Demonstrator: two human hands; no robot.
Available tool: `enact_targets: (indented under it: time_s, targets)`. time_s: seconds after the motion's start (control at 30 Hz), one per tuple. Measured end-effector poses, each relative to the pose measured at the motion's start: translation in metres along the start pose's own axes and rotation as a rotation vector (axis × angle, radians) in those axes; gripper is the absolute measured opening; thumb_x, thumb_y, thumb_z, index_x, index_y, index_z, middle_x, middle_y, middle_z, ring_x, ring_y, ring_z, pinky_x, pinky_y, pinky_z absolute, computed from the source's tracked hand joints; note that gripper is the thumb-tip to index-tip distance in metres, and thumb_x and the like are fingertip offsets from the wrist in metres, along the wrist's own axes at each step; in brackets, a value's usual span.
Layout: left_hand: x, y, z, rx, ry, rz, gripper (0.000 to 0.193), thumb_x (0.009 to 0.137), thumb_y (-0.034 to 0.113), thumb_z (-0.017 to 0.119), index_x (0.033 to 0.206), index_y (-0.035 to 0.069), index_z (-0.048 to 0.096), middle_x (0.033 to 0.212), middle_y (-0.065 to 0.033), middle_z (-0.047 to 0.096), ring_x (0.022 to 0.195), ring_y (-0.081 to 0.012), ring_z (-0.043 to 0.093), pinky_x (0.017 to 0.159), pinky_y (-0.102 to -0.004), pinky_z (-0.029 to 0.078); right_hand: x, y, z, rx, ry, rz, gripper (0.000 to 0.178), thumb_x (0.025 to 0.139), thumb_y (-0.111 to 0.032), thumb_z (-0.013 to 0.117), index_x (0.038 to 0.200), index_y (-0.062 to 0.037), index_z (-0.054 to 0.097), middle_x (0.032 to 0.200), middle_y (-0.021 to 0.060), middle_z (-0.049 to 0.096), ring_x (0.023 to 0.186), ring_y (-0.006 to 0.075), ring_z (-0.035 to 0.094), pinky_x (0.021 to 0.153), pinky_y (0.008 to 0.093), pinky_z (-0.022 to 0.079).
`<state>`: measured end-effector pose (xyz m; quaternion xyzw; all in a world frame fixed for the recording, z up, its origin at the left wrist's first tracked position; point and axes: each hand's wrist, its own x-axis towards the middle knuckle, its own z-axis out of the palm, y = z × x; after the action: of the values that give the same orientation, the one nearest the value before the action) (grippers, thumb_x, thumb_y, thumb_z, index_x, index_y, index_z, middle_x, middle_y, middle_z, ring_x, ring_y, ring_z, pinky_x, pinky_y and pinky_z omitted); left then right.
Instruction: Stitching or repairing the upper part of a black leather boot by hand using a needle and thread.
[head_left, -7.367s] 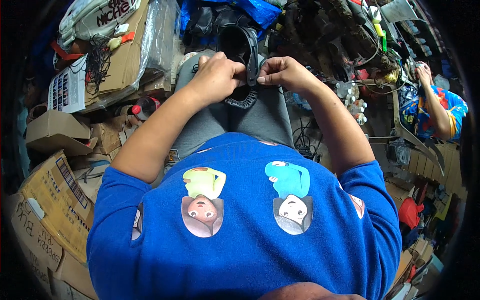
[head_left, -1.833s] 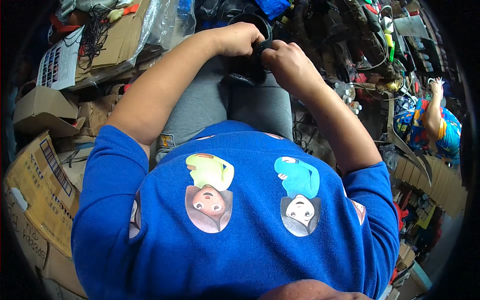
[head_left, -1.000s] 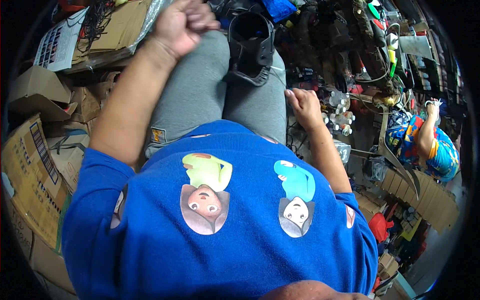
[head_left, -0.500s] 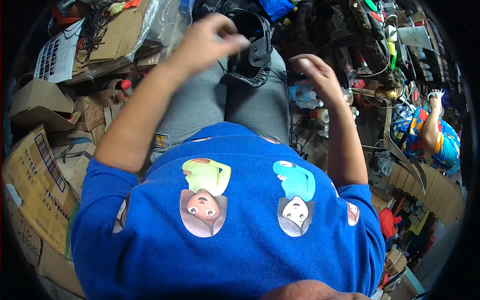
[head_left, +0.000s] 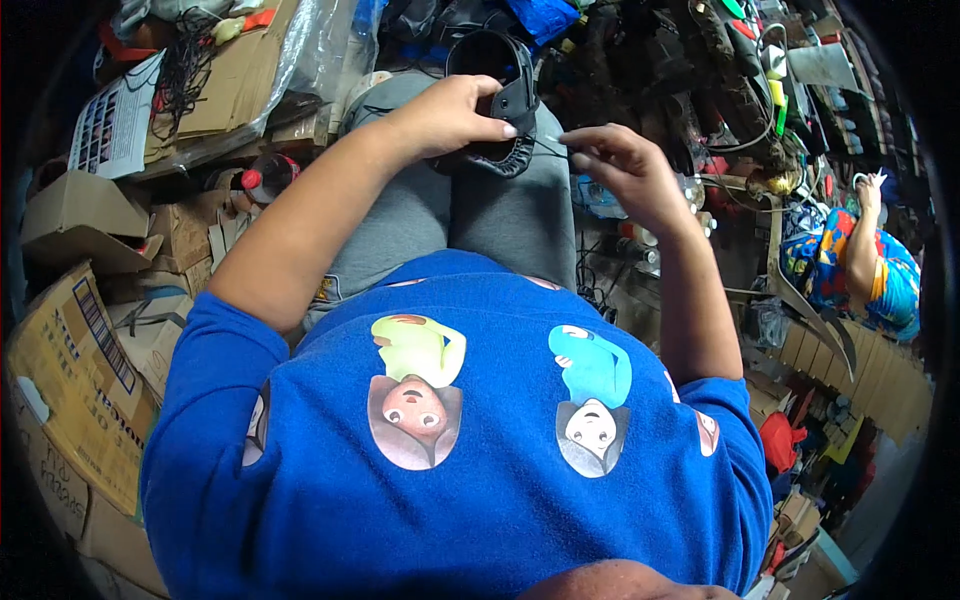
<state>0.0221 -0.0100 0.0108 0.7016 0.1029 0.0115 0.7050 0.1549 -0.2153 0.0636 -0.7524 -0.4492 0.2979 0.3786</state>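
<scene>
On my grey-trousered thighs lies a black shoe [head_left: 517, 100] with a riveted side strap and a gathered edge at its near end. My left hand [head_left: 450, 122] is closed on its near side, thumb along the edge and fingers over the opening. Just to the right of it, my right hand [head_left: 630, 172] has its fingers pinched together. A thin dark strand [head_left: 550, 149] runs between the shoe and these fingertips. It looks like thread, though whether a needle is there is too small to tell.
Cardboard boxes [head_left: 85, 215] and a red-capped bottle [head_left: 268, 178] stand at the left. Plastic bottles [head_left: 598, 198] lie beside my right leg. Tools and clutter fill the far right, where another person in a colourful shirt [head_left: 870, 275] sits by a curved blade [head_left: 815, 318].
My left hand has come down from above the shoe and taken hold of its near edge. My right hand has shifted slightly nearer and now pinches a strand.
</scene>
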Motion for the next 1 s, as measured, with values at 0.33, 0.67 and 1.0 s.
enact_targets:
  time_s: [0.33, 0.67, 1.0]
  targets:
    - [-0.003, -0.007, -0.006, 0.142, 0.024, -0.078, 0.021, 0.081, 0.008, 0.066, 0.1, -0.001, 0.06, 0.087, -0.0021, 0.064, 0.08, -0.0073, 0.058, 0.072, -0.0235, 0.046, 0.017, -0.001, 0.019, -0.258, -0.031, -0.024, 0.025, 0.081, -0.008, 0.064, 0.105, -0.013, 0.069, 0.079, 0.0086, 0.057, 0.071, 0.0196, 0.059, 0.065, 0.0312, 0.048]
    - [-0.025, 0.017, -0.008, 0.471, -0.004, 0.135, 0.041, 0.08, -0.005, 0.043, 0.12, -0.002, 0.053, 0.095, -0.0104, 0.053, 0.071, -0.0145, 0.057, 0.067, -0.025, 0.048, 0.025, -0.028, 0.019, -0.314, -0.029, 0.047, 0.059, 0.072, -0.003, 0.065, 0.128, -0.0175, 0.053, 0.072, 0.0112, 0.059, 0.066, 0.0237, 0.06, 0.063, 0.0358, 0.048]
    - [-0.021, 0.021, -0.002, 0.614, 0.037, 0.192, 0.03, 0.081, -0.006, 0.056, 0.108, 0.0, 0.064, 0.089, -0.0092, 0.055, 0.075, -0.0174, 0.06, 0.07, -0.028, 0.049, 0.039, -0.028, 0.026, -0.313, -0.132, -0.099, 0.064, 0.072, 0.002, 0.06, 0.131, -0.0185, 0.049, 0.064, 0.0045, 0.052, 0.058, 0.0144, 0.051, 0.058, 0.0302, 0.045]
